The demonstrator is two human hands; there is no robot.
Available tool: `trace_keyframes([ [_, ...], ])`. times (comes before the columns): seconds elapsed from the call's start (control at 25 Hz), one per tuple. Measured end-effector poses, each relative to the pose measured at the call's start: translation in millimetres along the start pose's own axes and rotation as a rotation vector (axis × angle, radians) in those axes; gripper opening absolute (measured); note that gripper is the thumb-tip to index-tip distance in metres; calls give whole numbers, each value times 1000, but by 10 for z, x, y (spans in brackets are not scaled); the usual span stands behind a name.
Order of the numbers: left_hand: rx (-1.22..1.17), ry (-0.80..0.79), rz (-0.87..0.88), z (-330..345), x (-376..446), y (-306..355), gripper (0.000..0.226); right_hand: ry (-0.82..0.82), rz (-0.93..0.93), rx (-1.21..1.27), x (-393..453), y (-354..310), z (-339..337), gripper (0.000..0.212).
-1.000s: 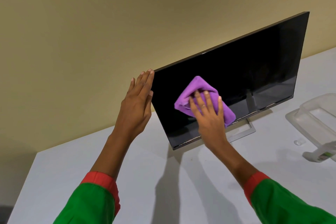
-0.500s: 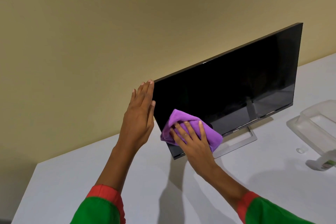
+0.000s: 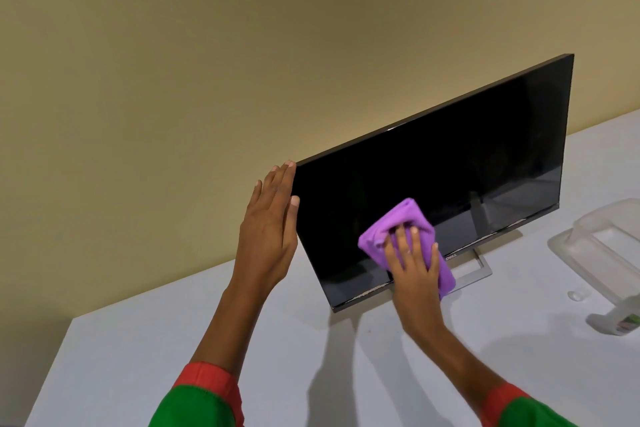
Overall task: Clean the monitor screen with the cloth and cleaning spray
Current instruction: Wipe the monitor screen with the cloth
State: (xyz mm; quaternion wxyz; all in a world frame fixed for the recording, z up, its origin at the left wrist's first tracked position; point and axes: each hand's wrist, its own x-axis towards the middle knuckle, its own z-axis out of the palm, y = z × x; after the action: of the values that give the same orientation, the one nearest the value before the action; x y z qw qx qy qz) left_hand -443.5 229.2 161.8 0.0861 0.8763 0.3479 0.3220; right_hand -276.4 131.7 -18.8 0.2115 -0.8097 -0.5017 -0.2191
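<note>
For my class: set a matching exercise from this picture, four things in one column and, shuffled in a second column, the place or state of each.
Things
1. cloth
2. left hand
3. spray bottle
4. clear container

Places or states
A. lying on the table at the far right edge of the view
B. flat against the monitor's left edge
C. pressed on the lower screen under the right hand
D. standing on the table to the right of the monitor

Pairs: 1-C, 2-B, 3-A, 4-D
</note>
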Motion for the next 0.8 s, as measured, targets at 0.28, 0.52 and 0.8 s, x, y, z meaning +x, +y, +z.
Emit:
trace_keyframes([
  [0.28, -18, 38, -61, 33, 27, 49, 43, 149, -393, 6, 221, -629, -100, 66],
  [0.52, -10, 58, -59, 76, 34, 64, 44, 259, -308, 151, 861, -665, -498, 45],
  [0.8, -18, 48, -102, 90, 25, 99, 44, 196, -1, 147, 983, -79, -495, 79],
])
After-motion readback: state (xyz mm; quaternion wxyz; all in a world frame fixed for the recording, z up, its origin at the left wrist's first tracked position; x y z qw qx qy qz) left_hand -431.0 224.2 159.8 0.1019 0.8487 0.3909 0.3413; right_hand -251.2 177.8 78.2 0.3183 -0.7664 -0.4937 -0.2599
